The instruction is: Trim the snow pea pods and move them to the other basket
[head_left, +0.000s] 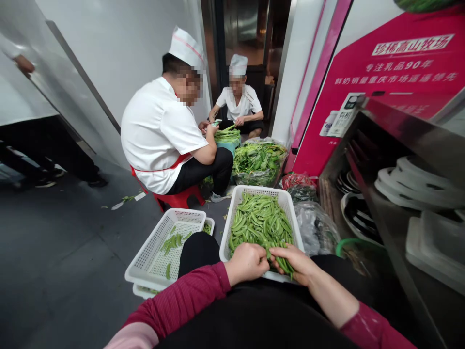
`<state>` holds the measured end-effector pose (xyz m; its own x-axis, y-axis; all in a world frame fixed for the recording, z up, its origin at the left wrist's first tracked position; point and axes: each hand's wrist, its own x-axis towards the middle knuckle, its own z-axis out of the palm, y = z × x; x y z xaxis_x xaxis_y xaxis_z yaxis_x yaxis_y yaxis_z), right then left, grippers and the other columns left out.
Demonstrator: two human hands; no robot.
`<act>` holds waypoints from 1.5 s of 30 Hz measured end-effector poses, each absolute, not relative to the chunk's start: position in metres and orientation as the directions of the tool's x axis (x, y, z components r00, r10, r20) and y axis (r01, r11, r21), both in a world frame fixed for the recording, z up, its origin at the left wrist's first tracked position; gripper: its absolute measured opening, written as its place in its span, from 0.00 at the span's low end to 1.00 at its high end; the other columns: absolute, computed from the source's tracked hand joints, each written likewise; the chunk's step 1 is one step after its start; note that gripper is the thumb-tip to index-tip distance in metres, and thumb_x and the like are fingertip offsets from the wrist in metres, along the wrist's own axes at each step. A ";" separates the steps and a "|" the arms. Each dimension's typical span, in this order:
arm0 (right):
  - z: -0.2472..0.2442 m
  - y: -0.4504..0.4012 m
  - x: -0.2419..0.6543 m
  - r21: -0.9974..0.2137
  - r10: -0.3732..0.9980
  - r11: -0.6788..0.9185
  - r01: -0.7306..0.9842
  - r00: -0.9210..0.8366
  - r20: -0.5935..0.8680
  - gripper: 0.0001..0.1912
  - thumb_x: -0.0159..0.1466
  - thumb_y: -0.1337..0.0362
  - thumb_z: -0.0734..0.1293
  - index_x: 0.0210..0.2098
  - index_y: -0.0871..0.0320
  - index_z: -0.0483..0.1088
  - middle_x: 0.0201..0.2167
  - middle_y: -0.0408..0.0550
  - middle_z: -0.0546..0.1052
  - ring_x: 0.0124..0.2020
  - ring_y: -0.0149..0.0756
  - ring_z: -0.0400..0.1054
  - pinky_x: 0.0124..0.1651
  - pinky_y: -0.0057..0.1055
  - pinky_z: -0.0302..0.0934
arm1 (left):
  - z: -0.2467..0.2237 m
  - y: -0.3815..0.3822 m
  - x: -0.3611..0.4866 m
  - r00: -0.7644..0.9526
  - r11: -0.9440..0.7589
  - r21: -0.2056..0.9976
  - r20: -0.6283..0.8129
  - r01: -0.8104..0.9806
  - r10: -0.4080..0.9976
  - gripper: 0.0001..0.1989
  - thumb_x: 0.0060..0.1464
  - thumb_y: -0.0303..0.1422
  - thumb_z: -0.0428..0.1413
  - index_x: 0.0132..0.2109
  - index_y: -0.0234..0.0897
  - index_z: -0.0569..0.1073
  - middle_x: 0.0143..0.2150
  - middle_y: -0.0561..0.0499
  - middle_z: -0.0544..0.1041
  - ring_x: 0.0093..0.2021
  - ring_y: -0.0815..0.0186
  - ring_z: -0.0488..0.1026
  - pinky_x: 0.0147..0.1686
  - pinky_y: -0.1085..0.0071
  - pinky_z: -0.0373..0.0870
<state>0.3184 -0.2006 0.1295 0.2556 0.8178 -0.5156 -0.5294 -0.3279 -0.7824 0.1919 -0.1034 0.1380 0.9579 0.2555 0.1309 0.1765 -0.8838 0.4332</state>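
In front of me a white perforated basket [225, 232] rests at my lap, piled with green pea pods [259, 219]. My right hand [296, 261] is closed around a small bunch of pods at the basket's near edge. Close against it, my left hand [250, 262] is curled with thumb and fingers pinched at the tip of a pod [269, 253] from that bunch. To my left a second white basket [141, 259] holds a few scattered pods [172, 242]; it sits on top of another basket.
Two co-workers in white hats sit ahead, one on a red stool [181, 198], near a bag of leafy greens [259, 162]. Plastic bags [316, 225] lie right of my basket. A metal shelf [410, 140] with stacked dishes stands at right. Another person stands at far left.
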 end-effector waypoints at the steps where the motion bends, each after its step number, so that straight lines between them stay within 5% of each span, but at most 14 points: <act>1: 0.131 -0.202 0.317 -0.797 0.831 -0.325 -0.510 0.248 -0.497 0.07 0.49 0.66 0.68 0.21 0.64 0.66 0.16 0.43 0.69 0.15 0.24 0.60 0.14 0.20 0.52 | 0.139 -0.099 0.191 0.949 -0.882 0.428 0.142 0.196 0.280 0.08 0.45 0.29 0.48 0.23 0.34 0.69 0.22 0.51 0.69 0.24 0.70 0.64 0.26 0.76 0.57; 6: 0.142 -0.217 0.320 -0.785 0.873 -0.320 -0.531 0.155 -0.462 0.09 0.48 0.63 0.68 0.24 0.63 0.66 0.17 0.40 0.66 0.17 0.24 0.59 0.14 0.19 0.49 | 0.150 -0.054 0.187 0.760 -0.713 0.545 0.196 0.441 0.619 0.13 0.49 0.28 0.43 0.26 0.33 0.71 0.23 0.51 0.70 0.25 0.71 0.65 0.28 0.76 0.59; 8: 0.146 -0.222 0.324 -0.768 0.885 -0.336 -0.545 0.096 -0.455 0.09 0.48 0.63 0.68 0.24 0.64 0.67 0.17 0.40 0.65 0.17 0.24 0.58 0.14 0.19 0.48 | 0.154 -0.042 0.186 0.750 -0.698 0.579 0.212 0.420 0.627 0.14 0.51 0.29 0.42 0.29 0.33 0.72 0.25 0.50 0.71 0.28 0.70 0.66 0.31 0.75 0.61; 12: 0.147 -0.225 0.329 -0.735 0.892 -0.364 -0.572 0.012 -0.451 0.09 0.48 0.63 0.68 0.25 0.64 0.68 0.17 0.41 0.65 0.18 0.24 0.58 0.14 0.19 0.47 | 0.157 -0.056 0.188 0.855 -0.845 0.477 0.308 0.241 0.418 0.15 0.54 0.30 0.41 0.44 0.35 0.69 0.37 0.47 0.72 0.37 0.68 0.68 0.40 0.73 0.62; 15: 0.144 -0.227 0.331 -0.714 0.894 -0.376 -0.591 -0.031 -0.446 0.09 0.49 0.64 0.67 0.25 0.64 0.69 0.17 0.41 0.65 0.18 0.24 0.58 0.14 0.18 0.46 | 0.163 -0.076 0.189 0.950 -0.937 0.328 0.235 0.120 0.204 0.17 0.55 0.32 0.40 0.49 0.36 0.65 0.36 0.46 0.70 0.35 0.67 0.68 0.36 0.72 0.64; 20: 0.139 -0.232 0.338 -0.749 0.897 -0.397 -0.530 -0.052 -0.439 0.09 0.49 0.62 0.66 0.26 0.62 0.68 0.18 0.41 0.66 0.18 0.24 0.58 0.15 0.19 0.47 | 0.170 -0.080 0.186 0.994 -0.985 0.172 0.101 0.023 0.041 0.14 0.55 0.34 0.39 0.41 0.34 0.67 0.33 0.46 0.68 0.29 0.69 0.67 0.31 0.73 0.64; 23: 0.143 -0.228 0.342 -0.882 0.907 -0.409 -0.236 -0.002 -0.420 0.12 0.50 0.59 0.66 0.29 0.62 0.69 0.16 0.40 0.66 0.16 0.25 0.57 0.16 0.21 0.50 | 0.166 -0.076 0.184 0.999 -0.987 0.155 0.036 -0.045 -0.040 0.11 0.53 0.32 0.43 0.33 0.33 0.67 0.30 0.46 0.68 0.27 0.69 0.67 0.29 0.74 0.63; 27: 0.154 -0.214 0.337 -0.861 0.934 -0.358 0.361 0.137 -0.331 0.13 0.46 0.58 0.68 0.29 0.58 0.71 0.18 0.40 0.69 0.18 0.28 0.59 0.21 0.24 0.54 | 0.161 -0.080 0.183 0.992 -0.960 0.256 -0.010 -0.116 -0.123 0.07 0.47 0.31 0.47 0.27 0.34 0.67 0.26 0.48 0.69 0.23 0.70 0.64 0.26 0.75 0.60; 30: 0.159 -0.204 0.325 -0.761 0.982 -0.184 0.622 0.141 -0.122 0.10 0.43 0.61 0.70 0.26 0.56 0.71 0.23 0.42 0.72 0.27 0.33 0.64 0.30 0.27 0.57 | 0.165 -0.082 0.186 1.000 -0.882 0.471 -0.003 -0.015 -0.019 0.06 0.44 0.29 0.48 0.22 0.33 0.66 0.22 0.51 0.67 0.22 0.73 0.61 0.24 0.76 0.58; 32: 0.158 -0.201 0.319 -0.794 0.983 -0.129 0.593 0.184 -0.023 0.10 0.46 0.59 0.69 0.27 0.56 0.71 0.26 0.43 0.73 0.30 0.35 0.65 0.34 0.29 0.57 | 0.165 -0.081 0.187 0.993 -0.708 0.699 -0.035 0.106 0.114 0.08 0.44 0.28 0.46 0.22 0.33 0.65 0.19 0.54 0.64 0.20 0.75 0.58 0.22 0.78 0.56; 34: 0.151 -0.198 0.321 -0.915 0.946 -0.137 0.380 0.323 -0.008 0.12 0.50 0.56 0.66 0.30 0.58 0.70 0.26 0.44 0.73 0.27 0.33 0.66 0.31 0.29 0.59 | 0.160 -0.081 0.187 0.958 -0.439 0.871 -0.108 0.219 0.264 0.10 0.46 0.30 0.43 0.24 0.32 0.66 0.17 0.56 0.60 0.17 0.77 0.55 0.18 0.79 0.53; 38: 0.126 -0.183 0.350 -0.996 0.665 -0.046 -0.073 0.742 -0.085 0.17 0.51 0.55 0.65 0.35 0.58 0.64 0.26 0.45 0.72 0.22 0.31 0.66 0.26 0.29 0.62 | 0.133 -0.087 0.186 0.863 -0.082 0.929 -0.300 0.362 0.407 0.08 0.44 0.30 0.44 0.23 0.33 0.64 0.14 0.59 0.55 0.12 0.78 0.49 0.13 0.79 0.45; 42: 0.105 -0.156 0.375 -0.961 0.521 -0.269 0.062 0.848 -0.091 0.16 0.44 0.56 0.68 0.29 0.59 0.65 0.20 0.43 0.70 0.22 0.34 0.66 0.26 0.31 0.62 | 0.116 -0.088 0.183 0.745 0.104 0.872 -0.466 0.479 0.477 0.09 0.45 0.34 0.44 0.22 0.36 0.60 0.11 0.61 0.50 0.09 0.76 0.45 0.10 0.78 0.42; 45: 0.097 -0.135 0.367 -0.725 0.617 -0.543 0.425 0.787 0.000 0.15 0.43 0.57 0.70 0.26 0.60 0.66 0.24 0.51 0.73 0.30 0.41 0.68 0.33 0.34 0.61 | 0.118 -0.083 0.179 0.734 0.094 0.876 -0.451 0.474 0.508 0.16 0.49 0.43 0.44 0.21 0.36 0.59 0.11 0.61 0.49 0.10 0.76 0.45 0.11 0.77 0.42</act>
